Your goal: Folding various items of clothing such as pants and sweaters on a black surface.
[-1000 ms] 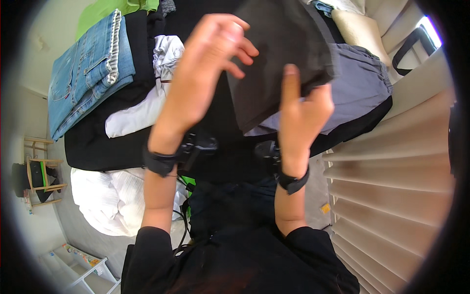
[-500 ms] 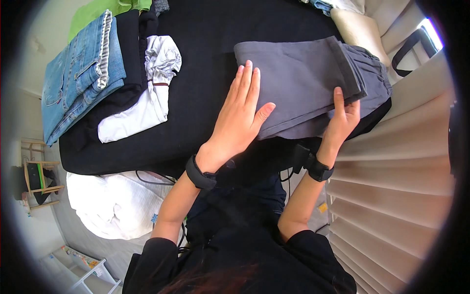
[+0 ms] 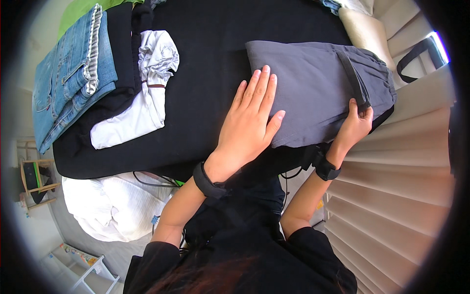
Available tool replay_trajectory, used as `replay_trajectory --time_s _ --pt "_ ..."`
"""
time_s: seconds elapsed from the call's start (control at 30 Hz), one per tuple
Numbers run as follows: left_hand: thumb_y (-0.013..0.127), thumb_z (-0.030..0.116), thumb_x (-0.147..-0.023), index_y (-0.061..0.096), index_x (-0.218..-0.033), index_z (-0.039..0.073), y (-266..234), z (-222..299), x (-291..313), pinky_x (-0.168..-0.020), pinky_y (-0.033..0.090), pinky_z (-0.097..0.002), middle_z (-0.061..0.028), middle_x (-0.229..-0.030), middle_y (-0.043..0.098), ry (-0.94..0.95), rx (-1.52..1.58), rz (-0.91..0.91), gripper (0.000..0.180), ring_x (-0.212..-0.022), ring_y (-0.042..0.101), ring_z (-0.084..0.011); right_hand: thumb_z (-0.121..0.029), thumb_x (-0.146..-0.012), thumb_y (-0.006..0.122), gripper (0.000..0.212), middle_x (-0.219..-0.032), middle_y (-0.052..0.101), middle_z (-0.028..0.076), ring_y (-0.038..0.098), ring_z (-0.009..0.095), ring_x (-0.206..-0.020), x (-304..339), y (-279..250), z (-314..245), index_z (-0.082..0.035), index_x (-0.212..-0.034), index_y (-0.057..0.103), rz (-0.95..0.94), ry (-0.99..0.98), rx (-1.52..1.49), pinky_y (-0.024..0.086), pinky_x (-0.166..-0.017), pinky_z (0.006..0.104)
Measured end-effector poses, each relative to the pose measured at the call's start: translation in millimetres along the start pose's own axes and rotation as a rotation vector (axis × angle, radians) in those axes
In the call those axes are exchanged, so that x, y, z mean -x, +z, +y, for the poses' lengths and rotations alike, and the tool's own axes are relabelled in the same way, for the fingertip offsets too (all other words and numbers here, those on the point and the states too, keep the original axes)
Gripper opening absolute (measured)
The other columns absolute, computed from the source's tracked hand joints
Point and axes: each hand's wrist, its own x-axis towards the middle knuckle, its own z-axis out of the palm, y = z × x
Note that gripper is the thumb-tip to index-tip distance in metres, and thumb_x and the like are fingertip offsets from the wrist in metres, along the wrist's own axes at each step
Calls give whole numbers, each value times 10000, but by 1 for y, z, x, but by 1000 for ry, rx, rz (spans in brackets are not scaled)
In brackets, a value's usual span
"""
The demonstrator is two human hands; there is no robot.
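A pair of grey trousers [image 3: 308,81] lies folded over on the black-covered table [image 3: 205,59], its gathered waistband at the right end. My left hand [image 3: 249,115] rests flat on the folded left end, fingers together and stretched out, thumb apart. At the near right corner, my right hand [image 3: 355,125] pinches the trouser hems between thumb and fingers. The hems lie over the upper part of the trousers, short of the waistband. Each of my wrists wears a black strap.
Folded blue jeans [image 3: 71,81], a black garment [image 3: 120,49] and a shiny white garment [image 3: 129,120] lie at the left. A green cloth [image 3: 73,14] is behind them. Beige curtains [image 3: 387,181] hang close on the right. A white bundle [image 3: 112,206] sits below the table's near edge.
The trouser hems have been drawn a little toward me and flattened by my right hand. My left hand still lies on the fold. The whole view has shifted slightly.
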Motion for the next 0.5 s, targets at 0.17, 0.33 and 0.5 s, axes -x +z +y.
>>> replay_trajectory --time_s 0.17,0.33,0.5 --pt "395 278 -843 298 -1254 -19 -1 1 -2 -1010 198 -384 -172 -1336 250 -4 -39 -3 517 -1240 245 -278 -84 -749 579 385 -1015 520 172 511 232 -881 5 -3 -15 44 -1089 452 21 -78 469 391 -787 321" --pt "400 262 -833 298 -1262 2 1 2 -2 -1016 182 -384 -162 -1342 245 -23 -62 -36 512 -1244 241 -280 -71 -766 549 477 -1256 370 170 348 307 -1170 37 1 -55 27 -1198 371 -553 -457 220 276 -961 359" --pt "407 263 -819 345 -1221 -32 3 1 -4 -998 217 -401 -180 -1314 282 11 -190 -49 503 -1230 264 -270 -154 -769 532 580 -1284 327 188 289 317 -1210 68 17 -71 11 -1265 282 -1141 -521 81 213 -995 393"
